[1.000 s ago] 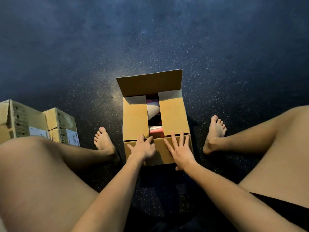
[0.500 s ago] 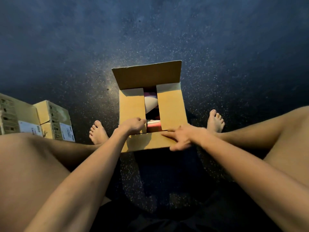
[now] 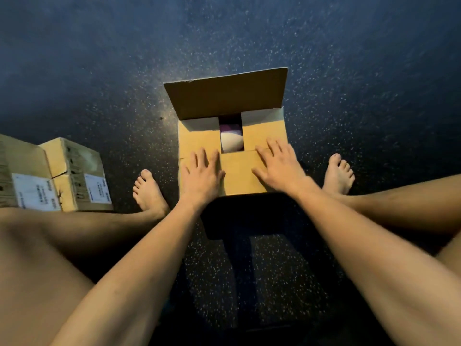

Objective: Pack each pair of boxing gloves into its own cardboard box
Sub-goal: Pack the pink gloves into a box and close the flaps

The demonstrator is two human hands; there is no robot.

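Observation:
A brown cardboard box stands on the dark floor between my feet. Its two side flaps and the near flap lie folded down; the far flap still stands up. Through the small gap left in the top, a white and purple boxing glove shows inside. My left hand presses flat on the near flap at its left side, fingers straight and spread. On the flap's right side my right hand lies flat in the same way, its fingertips reaching onto the right side flap.
Two closed cardboard boxes with white labels, one and another, stand on the floor at the left beside my left leg. My bare feet, left and right, flank the box. Speckled dark floor stretches beyond.
The near flap, hanging down the front a second ago, has been lifted and folded over the top. Both hands moved from its edge to lie flat on it.

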